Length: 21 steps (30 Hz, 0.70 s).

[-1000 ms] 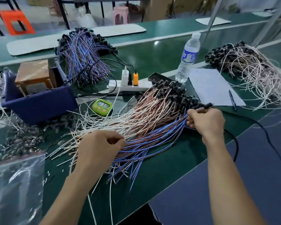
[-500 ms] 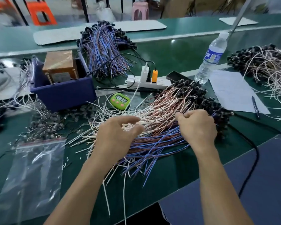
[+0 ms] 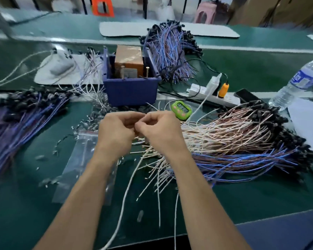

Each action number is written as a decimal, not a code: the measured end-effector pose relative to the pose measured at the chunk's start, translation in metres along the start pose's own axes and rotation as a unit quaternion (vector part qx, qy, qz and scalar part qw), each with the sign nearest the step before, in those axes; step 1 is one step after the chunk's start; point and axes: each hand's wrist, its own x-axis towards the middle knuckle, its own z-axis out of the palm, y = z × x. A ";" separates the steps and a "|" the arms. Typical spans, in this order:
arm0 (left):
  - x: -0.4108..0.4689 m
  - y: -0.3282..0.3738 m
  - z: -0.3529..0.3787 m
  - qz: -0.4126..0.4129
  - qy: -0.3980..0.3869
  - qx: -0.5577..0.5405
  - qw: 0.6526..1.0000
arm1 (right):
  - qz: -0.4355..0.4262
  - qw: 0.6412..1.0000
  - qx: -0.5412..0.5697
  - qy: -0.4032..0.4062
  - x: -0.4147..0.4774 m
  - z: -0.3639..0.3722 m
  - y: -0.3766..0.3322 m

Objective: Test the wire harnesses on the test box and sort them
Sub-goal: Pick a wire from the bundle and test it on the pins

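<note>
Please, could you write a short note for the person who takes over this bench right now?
Left hand and right hand: fingers curled, meeting before the blue bin, apparently pinching one white wire.
Brown test box sits inside that bin. Mixed harness pile lies right; left blue-wire pile and rear blue-wire pile are apart.
Done: cannot tell which piles are tested.
Left: test the held wire, sort it, continue the mixed pile.

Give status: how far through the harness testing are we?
Likely done: the left bundle and the rear bundle by the blue bin. In hand: left hand and right hand pinch a white wire before the bin. Left: the big mixed pile on the right.
</note>
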 end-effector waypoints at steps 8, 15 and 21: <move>-0.003 -0.035 -0.095 -0.070 0.273 0.089 0.955 | -0.074 0.986 -0.061 -0.135 0.028 0.083 -0.068; -0.020 -0.065 -0.172 -0.084 0.336 0.201 0.916 | -0.164 0.924 -0.188 -0.289 0.053 0.159 -0.108; -0.028 -0.100 -0.204 -0.132 0.285 0.360 0.879 | -0.226 0.858 -0.297 -0.352 0.068 0.231 -0.108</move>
